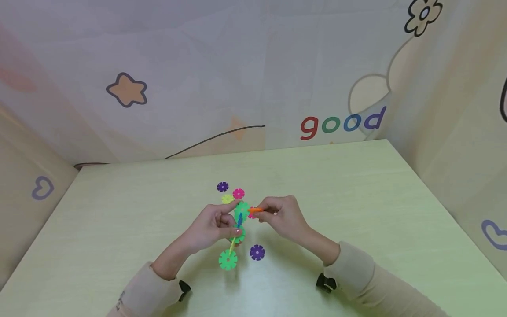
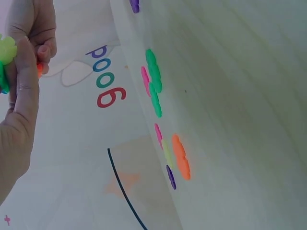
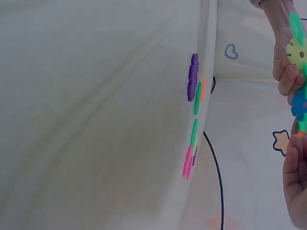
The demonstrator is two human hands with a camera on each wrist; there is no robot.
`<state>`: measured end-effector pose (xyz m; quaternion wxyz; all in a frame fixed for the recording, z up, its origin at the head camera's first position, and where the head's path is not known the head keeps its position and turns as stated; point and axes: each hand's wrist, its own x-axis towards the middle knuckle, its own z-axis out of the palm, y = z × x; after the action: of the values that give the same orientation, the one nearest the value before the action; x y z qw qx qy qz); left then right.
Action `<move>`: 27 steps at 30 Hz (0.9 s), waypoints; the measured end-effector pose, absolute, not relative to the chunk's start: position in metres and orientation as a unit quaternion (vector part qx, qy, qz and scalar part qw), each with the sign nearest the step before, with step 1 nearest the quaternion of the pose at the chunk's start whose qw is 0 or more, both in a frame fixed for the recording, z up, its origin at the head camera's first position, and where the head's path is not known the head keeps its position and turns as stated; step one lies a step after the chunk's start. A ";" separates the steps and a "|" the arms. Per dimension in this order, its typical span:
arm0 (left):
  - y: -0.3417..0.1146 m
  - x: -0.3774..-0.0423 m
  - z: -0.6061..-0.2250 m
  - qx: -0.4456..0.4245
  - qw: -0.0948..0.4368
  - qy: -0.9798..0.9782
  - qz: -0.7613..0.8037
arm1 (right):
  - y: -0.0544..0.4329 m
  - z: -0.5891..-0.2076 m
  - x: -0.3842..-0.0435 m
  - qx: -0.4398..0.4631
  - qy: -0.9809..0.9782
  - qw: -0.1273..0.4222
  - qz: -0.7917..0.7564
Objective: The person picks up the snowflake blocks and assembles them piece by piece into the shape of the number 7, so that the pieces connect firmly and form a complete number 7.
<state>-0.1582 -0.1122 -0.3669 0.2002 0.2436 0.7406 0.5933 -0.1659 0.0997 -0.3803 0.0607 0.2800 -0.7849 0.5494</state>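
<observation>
My left hand (image 1: 210,226) grips a chain of slotted plastic snowflake discs above the table. The lowest disc is a green one (image 1: 227,259); above it come a yellow disc (image 3: 296,51) seen edge-on from the head, another green, a blue disc (image 3: 299,104) and a green disc at the top. Between thumb and fingertips, my right hand (image 1: 284,216) pinches an orange disc (image 1: 255,210), held edge-on at the top green disc's right side. Whether their slots are joined cannot be told. Fingers hide part of the chain.
Loose discs lie on the pale table (image 1: 336,185): purple (image 1: 222,186), pink (image 1: 238,193) and yellow (image 1: 227,199) behind the hands, another purple (image 1: 257,252) nearer. The left wrist view also has green discs (image 2: 153,71) and an orange piece (image 2: 181,157) there. Printed curtains enclose the table.
</observation>
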 end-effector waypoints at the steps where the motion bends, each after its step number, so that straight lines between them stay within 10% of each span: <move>1: -0.112 -0.158 -0.367 0.245 0.202 0.738 0.595 | 0.100 -0.380 -0.166 0.286 -0.786 0.067 0.544; 27: -0.111 -0.159 -0.373 0.250 0.190 0.735 0.601 | 0.095 -0.382 -0.164 0.314 -0.791 0.128 0.509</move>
<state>-0.1587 -0.1113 -0.3729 0.1897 0.2500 0.7350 0.6011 -0.1640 0.0946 -0.3820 0.1276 0.3141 -0.7915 0.5085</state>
